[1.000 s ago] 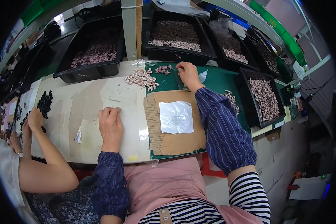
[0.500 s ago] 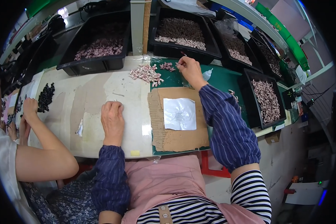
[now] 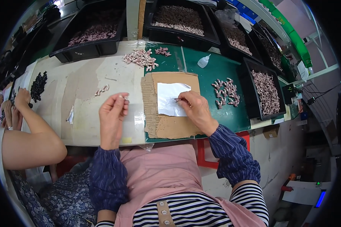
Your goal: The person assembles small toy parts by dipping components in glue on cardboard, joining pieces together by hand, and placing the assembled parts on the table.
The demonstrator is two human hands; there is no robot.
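My left hand point(image 3: 113, 113) is raised above the pale worktable point(image 3: 83, 117), pinching a small pinkish part point(image 3: 124, 97) between thumb and fingers. My right hand point(image 3: 195, 108) rests on a white sheet point(image 3: 168, 99) lying on a brown cardboard pad point(image 3: 170, 126), its fingertips closed on a small dark piece point(image 3: 177, 100). A heap of pinkish parts point(image 3: 140, 58) lies beyond the pad. Another cluster of parts point(image 3: 226, 92) sits on the green mat point(image 3: 216, 68) to the right of my right hand.
Black bins of small parts point(image 3: 94, 36) line the back, and one more black bin point(image 3: 266, 90) stands at the right. A small white squeeze bottle point(image 3: 204, 61) lies on the mat. At the left a co-worker's arm point(image 3: 30, 136) reaches toward a pile of dark pieces point(image 3: 38, 85).
My right hand has come back from the far heap of parts to the white sheet. My left hand has lifted off the table and now pinches a small part.
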